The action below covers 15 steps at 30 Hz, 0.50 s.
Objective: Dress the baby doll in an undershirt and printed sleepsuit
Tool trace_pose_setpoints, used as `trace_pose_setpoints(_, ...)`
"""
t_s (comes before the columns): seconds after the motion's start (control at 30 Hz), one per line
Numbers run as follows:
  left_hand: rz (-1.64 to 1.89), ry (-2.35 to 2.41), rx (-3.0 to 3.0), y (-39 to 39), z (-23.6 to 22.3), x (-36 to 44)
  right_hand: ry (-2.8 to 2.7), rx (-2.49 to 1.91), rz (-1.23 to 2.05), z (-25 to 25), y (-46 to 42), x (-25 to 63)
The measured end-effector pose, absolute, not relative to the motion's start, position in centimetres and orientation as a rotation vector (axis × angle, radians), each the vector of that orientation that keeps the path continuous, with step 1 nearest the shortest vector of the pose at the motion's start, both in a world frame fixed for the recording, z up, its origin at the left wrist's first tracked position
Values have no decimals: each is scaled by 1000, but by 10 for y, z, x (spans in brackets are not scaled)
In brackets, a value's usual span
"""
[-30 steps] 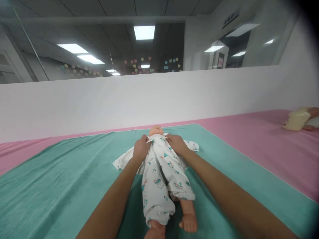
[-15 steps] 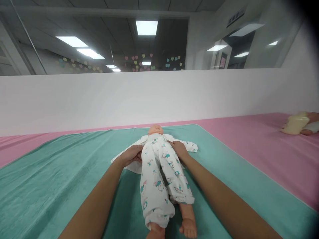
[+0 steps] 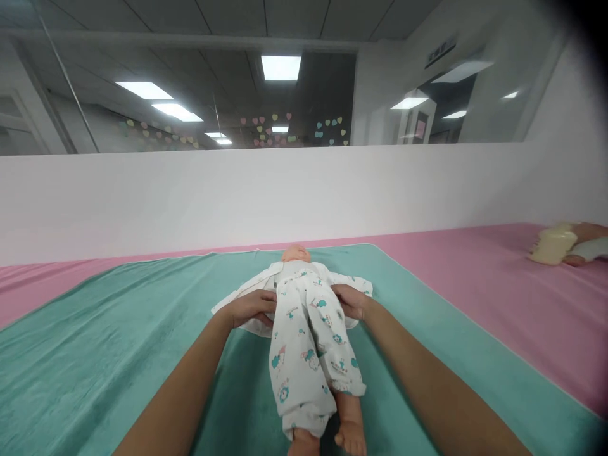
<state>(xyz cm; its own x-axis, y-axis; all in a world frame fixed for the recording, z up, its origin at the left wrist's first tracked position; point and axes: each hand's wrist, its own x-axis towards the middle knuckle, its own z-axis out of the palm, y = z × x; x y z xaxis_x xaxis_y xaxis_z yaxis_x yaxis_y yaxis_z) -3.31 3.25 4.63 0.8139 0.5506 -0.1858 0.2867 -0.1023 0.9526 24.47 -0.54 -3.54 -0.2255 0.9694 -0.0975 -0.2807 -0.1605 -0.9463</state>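
A baby doll (image 3: 297, 253) lies on its back, head away from me and bare feet toward me. It wears a white long-sleeved top (image 3: 259, 282) and white patterned trousers (image 3: 304, 342), whose waist reaches its belly. At the trousers' left side, my left hand (image 3: 253, 306) has its fingers bent on the cloth near the waist. My right hand (image 3: 350, 300) grips the opposite side at hip height, its fingertips partly hidden. The top's hem spreads out beneath both hands. Both feet stick out of the trouser legs.
Under the doll a green blanket (image 3: 118, 354) covers part of a pink sheet (image 3: 498, 285). Over on the right, another doll (image 3: 589, 240) with a pale yellow piece lies partly out of frame. A white wall (image 3: 190, 202) with windows rises behind.
My right hand has moved outward from the front of the waist to the hip side. The trouser legs have shifted slightly, and the view has tilted up a little.
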Motion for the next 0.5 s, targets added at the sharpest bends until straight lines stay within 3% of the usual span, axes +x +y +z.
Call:
trace_pose_setpoints(0.17, 226, 678, 1798, 27, 59, -29, -1074, -852, 1633, -32, -13, 236)
trace_pose_setpoints(0.5, 513, 830, 1744, 22, 58, -24, -1037, -863, 1667, -37, -11, 227)
